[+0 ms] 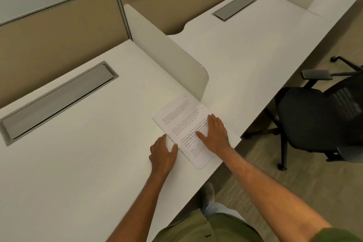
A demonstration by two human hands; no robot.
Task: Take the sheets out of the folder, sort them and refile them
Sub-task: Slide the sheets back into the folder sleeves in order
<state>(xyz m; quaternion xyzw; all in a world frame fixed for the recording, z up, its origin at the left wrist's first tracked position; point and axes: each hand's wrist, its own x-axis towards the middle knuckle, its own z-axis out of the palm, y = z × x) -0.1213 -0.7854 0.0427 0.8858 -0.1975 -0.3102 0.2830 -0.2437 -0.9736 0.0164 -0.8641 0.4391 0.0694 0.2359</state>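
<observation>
Now both hands are met at the sheets near the tabletop's front edge.
Nearest, the left hand [163, 150] is laid open on the tabletop [88, 163], touching the sheets [177, 119] at its 2 o'clock; the right hand [215, 133] is pressed flat upon them, their long axis running 11 to 5 o'clock.

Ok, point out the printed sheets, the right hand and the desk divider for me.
printed sheets [177, 116]: head view, on the upper part of the top page.
right hand [215, 133]: head view, on the back of the hand, flat on the sheets.
desk divider [167, 53]: head view, on its broad face.
</observation>
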